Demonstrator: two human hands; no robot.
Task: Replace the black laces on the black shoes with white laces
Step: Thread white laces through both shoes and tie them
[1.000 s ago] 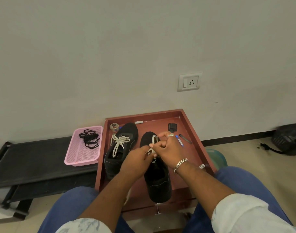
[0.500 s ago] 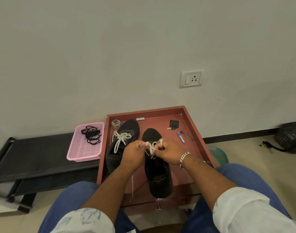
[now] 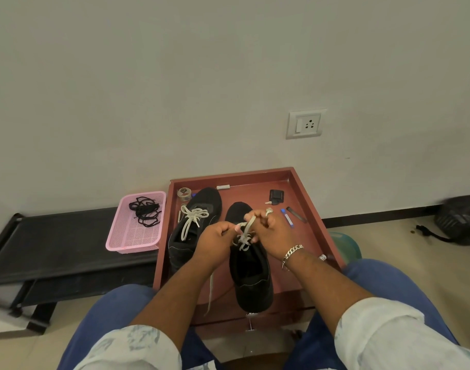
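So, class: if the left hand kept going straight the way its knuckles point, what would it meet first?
Probably the white lace it pinches, then the right hand just beyond; depth is unclear.

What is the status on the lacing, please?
Both hands pinch the white lace over the right shoe. Left shoe already tied. Nothing blocking.

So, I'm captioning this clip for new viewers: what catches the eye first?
Both hands, left hand and right hand, pinch a white lace over the right black shoe on the red tray. Beside it, the left shoe already wears a white bow; black laces lie in the pink basket.
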